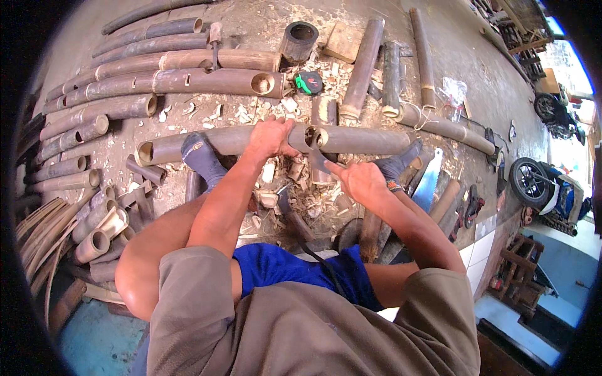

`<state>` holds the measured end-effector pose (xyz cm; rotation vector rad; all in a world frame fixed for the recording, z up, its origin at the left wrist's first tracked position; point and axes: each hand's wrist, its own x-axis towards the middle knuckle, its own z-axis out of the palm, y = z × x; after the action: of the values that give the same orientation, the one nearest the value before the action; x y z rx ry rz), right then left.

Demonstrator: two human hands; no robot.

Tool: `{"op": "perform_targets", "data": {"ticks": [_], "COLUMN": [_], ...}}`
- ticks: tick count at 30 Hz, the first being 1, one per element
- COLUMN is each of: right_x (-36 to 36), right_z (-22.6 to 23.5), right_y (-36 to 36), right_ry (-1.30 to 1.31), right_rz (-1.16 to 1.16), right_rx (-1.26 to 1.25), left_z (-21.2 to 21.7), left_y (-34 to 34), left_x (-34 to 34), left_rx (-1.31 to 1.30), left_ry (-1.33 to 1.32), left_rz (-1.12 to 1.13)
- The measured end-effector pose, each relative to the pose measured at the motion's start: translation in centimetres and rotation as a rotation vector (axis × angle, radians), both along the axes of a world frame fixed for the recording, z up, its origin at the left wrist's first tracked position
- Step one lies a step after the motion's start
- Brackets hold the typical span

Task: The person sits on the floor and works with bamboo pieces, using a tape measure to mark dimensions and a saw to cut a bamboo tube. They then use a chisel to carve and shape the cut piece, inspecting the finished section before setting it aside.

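A long brown bamboo pole (pixel 367 140) lies crosswise in front of me, with a cut opening (pixel 316 136) near its middle. It rests over a short bamboo piece (pixel 324 111). Just left of the opening, my left hand (pixel 271 138) is closed over the pole. My right hand (pixel 364 183) grips a dark-bladed knife (pixel 318 160), index finger stretched along it. The blade's tip is at the opening; its handle is hidden in my fist. My socked feet (pixel 204 160) are against the pole on both sides.
Pale wood chips (pixel 251 113) litter the floor. Beyond the pole are several bamboo poles (pixel 200 81), a green-and-black tape measure (pixel 307 83) and a wooden block (pixel 343 41). To the right lie a handsaw (pixel 429 182) and more bamboo; a hatchet-like tool (pixel 293 216) lies between my legs.
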<state>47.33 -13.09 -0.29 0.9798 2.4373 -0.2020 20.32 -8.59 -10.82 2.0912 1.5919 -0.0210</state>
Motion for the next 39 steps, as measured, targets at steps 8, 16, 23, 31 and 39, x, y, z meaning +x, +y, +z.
{"op": "perform_targets", "data": {"ticks": [8, 16, 23, 31, 39], "right_x": [-0.3, 3.9, 11.5, 19.3, 31.9], "right_z": [0.8, 9.6, 16.6, 26.6, 6.2], "right_y": [-0.3, -4.8, -11.7, -20.5, -24.0], "right_ry": [-0.003, -0.041, 0.639, 0.935, 0.787], "right_rz": [0.007, -0.419, -0.749, -1.114, -1.529], "right_rx": [0.033, -0.101, 0.229, 0.952, 0.668], "left_z": [-0.1, -0.6, -1.3, -1.3, 14.6], "left_y": [-0.4, -0.6, -4.0, -4.6, -1.4], "left_x": [-0.7, 0.4, 0.9, 0.8, -1.8], "left_rx": [0.041, 0.018, 0.245, 0.184, 0.271], "left_ry": [-0.065, -0.096, 0.036, -0.015, -0.509], "left_rz": [0.017, 0.006, 0.186, 0.178, 0.252]}}
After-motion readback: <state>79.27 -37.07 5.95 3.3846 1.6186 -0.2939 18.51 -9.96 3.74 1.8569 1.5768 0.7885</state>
